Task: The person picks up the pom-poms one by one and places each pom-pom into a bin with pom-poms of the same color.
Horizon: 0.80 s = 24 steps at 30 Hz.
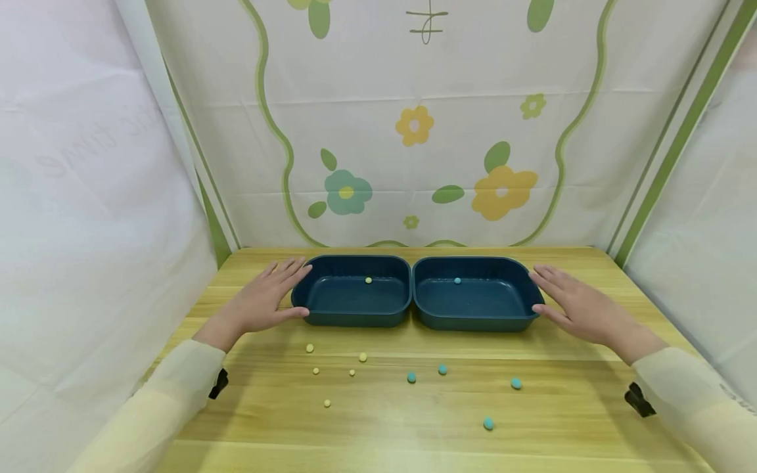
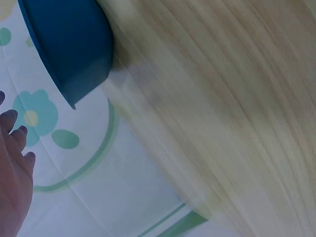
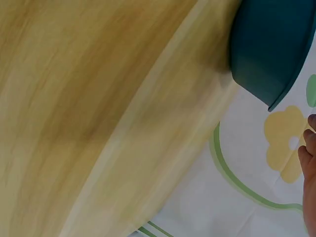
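Note:
Two dark blue trays stand side by side at the back of the table, the left tray (image 1: 355, 320) and the right tray (image 1: 473, 324). A small yellow ball (image 1: 368, 280) lies in the left one, a small blue ball (image 1: 457, 280) in the right one. My left hand (image 1: 260, 302) is at the left tray's outer end, fingers extended and thumb tip at the rim. At the right tray's outer end is my right hand (image 1: 582, 307), its fingers also straight. Neither hand grips anything. In each wrist view, part of a hand shows below the near tray's end.
Several loose yellow balls (image 1: 363, 357) are scattered on the wooden table (image 1: 266, 420) in front of the left tray. Several blue-green balls (image 1: 442, 370) lie in front of the right one. A flower-printed cloth (image 1: 367, 131) hangs behind, with white cloth at both sides.

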Motion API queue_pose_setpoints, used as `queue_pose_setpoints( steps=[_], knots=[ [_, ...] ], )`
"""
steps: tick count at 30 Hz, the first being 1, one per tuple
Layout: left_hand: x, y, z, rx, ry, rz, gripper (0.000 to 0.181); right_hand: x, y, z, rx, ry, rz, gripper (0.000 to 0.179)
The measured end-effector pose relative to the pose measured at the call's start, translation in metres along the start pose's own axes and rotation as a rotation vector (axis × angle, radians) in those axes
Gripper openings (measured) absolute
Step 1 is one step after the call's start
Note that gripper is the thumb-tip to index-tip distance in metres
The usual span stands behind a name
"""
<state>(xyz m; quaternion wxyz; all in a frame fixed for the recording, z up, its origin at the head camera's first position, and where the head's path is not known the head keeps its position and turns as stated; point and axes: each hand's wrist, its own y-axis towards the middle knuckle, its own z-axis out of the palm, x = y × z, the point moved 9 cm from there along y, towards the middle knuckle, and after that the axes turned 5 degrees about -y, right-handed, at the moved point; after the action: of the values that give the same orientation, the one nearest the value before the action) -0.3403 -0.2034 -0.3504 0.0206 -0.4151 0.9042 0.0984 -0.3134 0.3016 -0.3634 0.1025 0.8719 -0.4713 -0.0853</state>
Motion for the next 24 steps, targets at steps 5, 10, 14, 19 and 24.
queue_pose_setpoints(
  steps=[5, 10, 14, 19, 24],
  knots=[
    [-0.020, 0.001, 0.000, -0.011, -0.042, 0.053, 0.085, 0.001, -0.002, 0.010, 0.034, -0.008, 0.002, 0.066],
    [-0.046, 0.000, -0.002, -0.064, -0.060, 0.156, 0.081, 0.002, -0.003, 0.016, 0.038, -0.020, 0.003, 0.064],
    [-0.069, 0.001, -0.004, -0.116, -0.081, 0.253, 0.077, 0.004, -0.004, 0.018, 0.036, -0.017, -0.003, 0.062],
    [-0.101, 0.001, -0.007, -0.185, -0.096, 0.383, 0.074, 0.006, -0.004, 0.018, 0.021, -0.026, -0.018, 0.058],
    [-0.131, 0.003, -0.008, -0.238, -0.153, 0.490, 0.075, 0.007, -0.003, 0.021, 0.027, -0.037, -0.021, 0.057]
  ],
)
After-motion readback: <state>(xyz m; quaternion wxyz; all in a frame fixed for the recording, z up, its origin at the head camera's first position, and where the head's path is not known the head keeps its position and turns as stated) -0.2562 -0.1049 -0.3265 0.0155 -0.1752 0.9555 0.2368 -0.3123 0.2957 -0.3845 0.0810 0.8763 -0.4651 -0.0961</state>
